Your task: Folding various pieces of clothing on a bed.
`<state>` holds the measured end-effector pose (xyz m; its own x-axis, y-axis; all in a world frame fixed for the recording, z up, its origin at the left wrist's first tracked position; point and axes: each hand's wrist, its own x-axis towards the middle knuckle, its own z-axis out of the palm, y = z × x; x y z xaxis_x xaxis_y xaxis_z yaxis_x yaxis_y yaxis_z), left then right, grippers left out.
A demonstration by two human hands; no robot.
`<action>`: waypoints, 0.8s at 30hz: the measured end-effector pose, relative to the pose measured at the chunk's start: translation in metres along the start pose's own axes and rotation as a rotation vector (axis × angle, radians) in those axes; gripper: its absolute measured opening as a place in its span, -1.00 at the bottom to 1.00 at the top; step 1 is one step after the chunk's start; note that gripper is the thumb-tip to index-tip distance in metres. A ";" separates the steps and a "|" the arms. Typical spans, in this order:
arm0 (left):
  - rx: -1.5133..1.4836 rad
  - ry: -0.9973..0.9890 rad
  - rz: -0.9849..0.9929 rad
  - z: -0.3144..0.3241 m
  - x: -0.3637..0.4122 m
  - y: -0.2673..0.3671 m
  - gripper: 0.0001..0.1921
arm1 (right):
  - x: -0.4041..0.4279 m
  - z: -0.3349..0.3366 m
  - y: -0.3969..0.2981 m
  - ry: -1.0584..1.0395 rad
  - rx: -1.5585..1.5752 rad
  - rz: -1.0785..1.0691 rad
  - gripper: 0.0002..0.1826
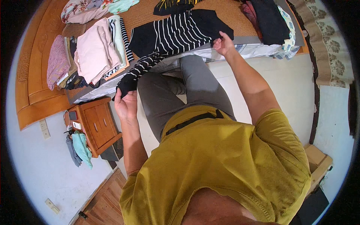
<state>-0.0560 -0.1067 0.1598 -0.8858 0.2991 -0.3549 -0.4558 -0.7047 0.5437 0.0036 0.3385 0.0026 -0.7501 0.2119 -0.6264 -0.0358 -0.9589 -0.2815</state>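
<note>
A black garment with white stripes lies across the front edge of a bed, its ends plain black. My left hand grips one black-ended striped sleeve, drawn out past the bed edge toward me. At the garment's right end, my right hand pinches the black cloth between thumb and fingers. Left of the garment, a folded pale pink cloth tops a stack of clothes. Striped and pale green folded pieces show beside it.
The bed's woven mat bears floral cloths at far left and a black garment at right. A wooden nightstand stands at left, with a teal cloth hanging from it. A patterned curtain hangs at right.
</note>
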 end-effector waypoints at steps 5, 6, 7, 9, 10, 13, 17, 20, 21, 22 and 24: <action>-0.086 -0.097 0.162 0.006 -0.004 0.060 -0.64 | -0.092 0.101 -0.026 -0.329 -0.053 -0.228 -0.75; -0.056 -0.133 0.216 0.019 -0.007 0.073 -0.62 | -0.118 0.117 -0.034 -0.316 -0.076 -0.292 -0.72; -0.087 -0.252 0.204 0.018 -0.006 0.091 -0.61 | -0.132 0.117 -0.051 -0.551 -0.126 -0.231 -0.63; -0.067 -0.462 0.186 0.033 -0.003 0.111 -0.60 | -0.144 0.126 -0.070 -0.469 -0.202 -0.412 -0.61; -0.044 -0.430 0.204 0.039 0.004 0.120 -0.60 | -0.151 0.133 -0.070 -0.486 -0.222 -0.455 -0.74; -0.024 -0.455 0.197 0.074 0.021 0.127 -0.62 | -0.168 0.158 -0.066 -0.489 -0.256 -0.529 -0.81; 0.269 -0.151 0.317 0.136 0.078 0.123 -0.63 | -0.147 0.176 -0.088 -0.392 -0.440 -0.631 -0.79; 0.327 -0.108 0.414 0.171 0.116 0.160 -0.63 | -0.131 0.218 -0.105 -0.331 -0.539 -0.704 -0.75; 0.373 -0.133 0.464 0.183 0.125 0.176 -0.63 | -0.126 0.235 -0.111 -0.365 -0.591 -0.743 -0.73; 0.427 -0.199 0.493 0.200 0.133 0.184 -0.63 | -0.131 0.247 -0.122 -0.376 -0.645 -0.800 -0.71; 0.462 -0.255 0.612 0.224 0.118 0.188 -0.60 | -0.135 0.274 -0.127 -0.430 -0.766 -0.932 -0.63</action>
<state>-0.2658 -0.0601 0.3910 -0.9573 0.1231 0.2616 0.1758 -0.4706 0.8647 -0.0714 0.3797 0.3215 -0.8038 0.5267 0.2767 -0.3807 -0.0979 -0.9195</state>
